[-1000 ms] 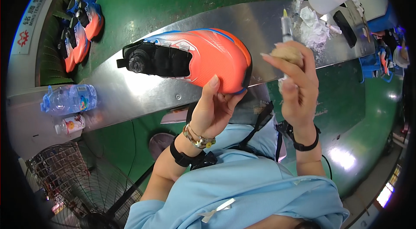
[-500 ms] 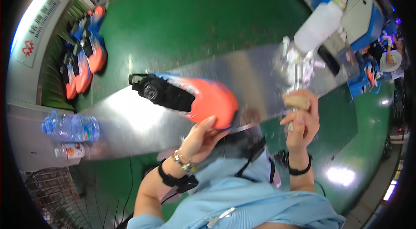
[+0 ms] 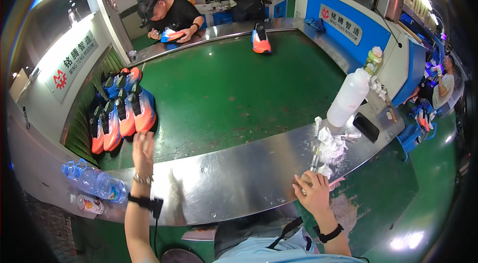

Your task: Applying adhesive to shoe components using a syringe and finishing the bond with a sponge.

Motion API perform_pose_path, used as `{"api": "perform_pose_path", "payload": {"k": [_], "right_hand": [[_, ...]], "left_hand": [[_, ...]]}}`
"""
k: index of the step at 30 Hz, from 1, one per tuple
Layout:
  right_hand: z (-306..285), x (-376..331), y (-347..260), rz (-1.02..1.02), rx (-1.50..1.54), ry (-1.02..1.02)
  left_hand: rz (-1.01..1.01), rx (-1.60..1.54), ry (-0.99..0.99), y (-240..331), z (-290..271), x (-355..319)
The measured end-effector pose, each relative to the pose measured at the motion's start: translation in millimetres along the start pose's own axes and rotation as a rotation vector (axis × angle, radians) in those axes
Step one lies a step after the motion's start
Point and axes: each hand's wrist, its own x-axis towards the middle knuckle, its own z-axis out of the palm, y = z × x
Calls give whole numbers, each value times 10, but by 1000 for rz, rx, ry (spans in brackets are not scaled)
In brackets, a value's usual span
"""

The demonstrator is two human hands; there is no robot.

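Observation:
My left hand (image 3: 143,156) reaches to the left, fingers stretched out just below the toe of an orange, white and blue sports shoe (image 3: 143,109). Whether the fingertips touch that shoe is hard to tell. The shoe stands at the right end of a cluster of similar shoes (image 3: 111,126) on the green surface. On the metal ledge at the right, my right hand (image 3: 313,194) has its fingers curled over a tan block (image 3: 307,179), which they partly cover. Beside it lie a syringe-like tube (image 3: 315,157) and crumpled white scraps (image 3: 329,146).
A white plastic bottle (image 3: 348,98) and a black phone (image 3: 366,127) stand and lie right. Water bottles (image 3: 94,182) are at the left end of the metal ledge (image 3: 229,173). Another shoe (image 3: 260,39) sits far off. A person (image 3: 174,19) opposite holds a shoe.
The shoe has left my left hand, which moved left to the shoe cluster. My right hand has lowered with the tan block to the ledge. The view has tilted up.

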Motion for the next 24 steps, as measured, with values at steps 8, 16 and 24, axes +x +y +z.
{"api": "perform_pose_path", "payload": {"k": [8, 16, 24], "right_hand": [[63, -109, -79, -67, -106, -35], [143, -98, -179, -119, -96, -10], [8, -294, -241, -100, 24, -75]], "left_hand": [[-815, 1018, -1776, 202, -439, -2589], [-646, 1137, -1675, -398, -1391, -3314], [-481, 1175, -1224, -84, -908, -3050]]}}
